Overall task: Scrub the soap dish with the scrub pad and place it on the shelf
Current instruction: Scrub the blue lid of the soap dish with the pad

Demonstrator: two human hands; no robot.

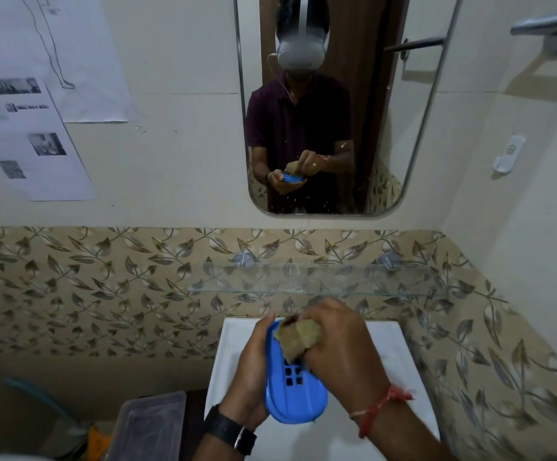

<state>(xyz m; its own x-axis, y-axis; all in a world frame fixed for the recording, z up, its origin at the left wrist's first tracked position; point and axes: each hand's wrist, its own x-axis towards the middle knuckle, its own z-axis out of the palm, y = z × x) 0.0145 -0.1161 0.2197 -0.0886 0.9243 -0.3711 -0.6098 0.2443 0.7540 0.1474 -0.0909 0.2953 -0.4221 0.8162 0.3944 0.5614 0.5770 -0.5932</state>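
Note:
A blue oval soap dish (295,399) with square drain holes is held over the white sink (227,354). My left hand (250,371) grips its left edge from below, thumb along the rim. My right hand (340,347) holds a worn tan scrub pad (298,336) and presses it on the dish's far end. A glass shelf (310,279) is mounted on the leaf-patterned tile wall just beyond my hands, with nothing on it.
A mirror (387,128) hangs above the shelf and reflects a person with the dish and pad. Paper sheets (37,134) are stuck on the left wall. A clear plastic box (150,424) sits low left of the sink. A metal handle (550,24) is at top right.

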